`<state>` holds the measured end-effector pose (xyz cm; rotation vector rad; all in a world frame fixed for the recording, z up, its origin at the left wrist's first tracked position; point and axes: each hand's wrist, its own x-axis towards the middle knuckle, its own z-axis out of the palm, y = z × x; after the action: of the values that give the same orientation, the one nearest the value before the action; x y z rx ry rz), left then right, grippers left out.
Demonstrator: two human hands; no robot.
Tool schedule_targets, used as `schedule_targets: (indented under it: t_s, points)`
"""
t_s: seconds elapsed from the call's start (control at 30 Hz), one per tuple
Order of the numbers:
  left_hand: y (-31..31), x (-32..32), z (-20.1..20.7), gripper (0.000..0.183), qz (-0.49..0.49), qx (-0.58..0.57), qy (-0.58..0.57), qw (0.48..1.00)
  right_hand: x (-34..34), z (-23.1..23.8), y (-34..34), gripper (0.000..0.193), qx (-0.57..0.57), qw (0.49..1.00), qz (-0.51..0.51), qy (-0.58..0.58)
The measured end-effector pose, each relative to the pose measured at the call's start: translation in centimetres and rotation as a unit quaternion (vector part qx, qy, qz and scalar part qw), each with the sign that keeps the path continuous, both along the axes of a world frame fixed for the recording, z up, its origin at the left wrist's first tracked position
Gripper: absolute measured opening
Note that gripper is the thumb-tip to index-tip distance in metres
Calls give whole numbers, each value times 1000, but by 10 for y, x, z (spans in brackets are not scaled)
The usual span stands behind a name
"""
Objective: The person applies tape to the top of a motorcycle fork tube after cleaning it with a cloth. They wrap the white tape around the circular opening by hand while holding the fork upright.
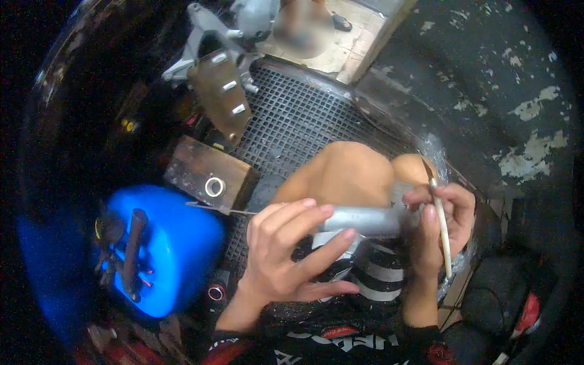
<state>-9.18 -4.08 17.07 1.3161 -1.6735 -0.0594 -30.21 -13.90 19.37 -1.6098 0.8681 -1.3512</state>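
Note:
A silver metal cylinder lies crosswise over my lap, between my hands. My left hand is at its left end, fingers bent over it and the index fingertip against its near side; the thumb sticks out away from it. A thin metal rod runs leftward from behind that hand; whether it joins the cylinder is hidden. In my right hand, a slim paintbrush with a pale handle is pinched upright, its dark bristles at the top. The right fingers are close to the cylinder's right end, where contact is blurred.
A blue plastic container with dark tools on top stands at left. Behind it, a tape roll rests on a wooden block. Grey metal brackets and a brown plate lie by a black grid mat. A peeling wall rises right.

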Motion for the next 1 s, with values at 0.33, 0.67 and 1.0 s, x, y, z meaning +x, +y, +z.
schedule_targets:
  t_s: [0.33,0.67,1.0]
  points:
    - [-1,-2,-56,38,-11,-126,-32,991,-30,7,6,32,67,996,50,43]
    - [-1,-19,-64,46,-64,-73,40,994,153,60,-146,20,-107,755,327,558]
    - [18,-69,-75,30,-143,-129,-322,927,207,-295,-247,18,-295,309,496,756]
